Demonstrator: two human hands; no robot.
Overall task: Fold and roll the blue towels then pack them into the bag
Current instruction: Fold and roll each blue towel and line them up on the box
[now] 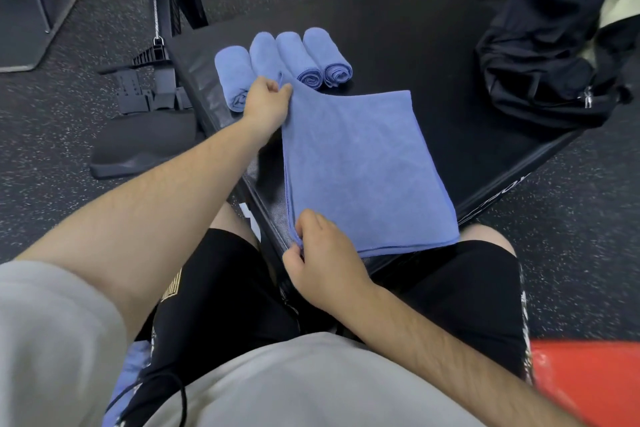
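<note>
A blue towel [360, 166], folded flat into a rough square, lies on a black padded platform [415, 45] in front of me. My left hand [266, 97] pinches its far left corner. My right hand [318, 253] pinches its near left corner at the platform's edge. Behind the flat towel, several rolled blue towels [304, 59] lie side by side; my left hand partly hides the leftmost ones. A black bag [540, 69] sits slumped at the platform's right side, a zipper showing on its near edge.
Speckled rubber floor [86, 97] surrounds the platform. Black gym equipment and a cable attachment [152, 80] stand at the left, a black pad [138, 146] beside them. Something red [588, 378] is at the lower right. Another bit of blue cloth [135, 367] shows by my left hip.
</note>
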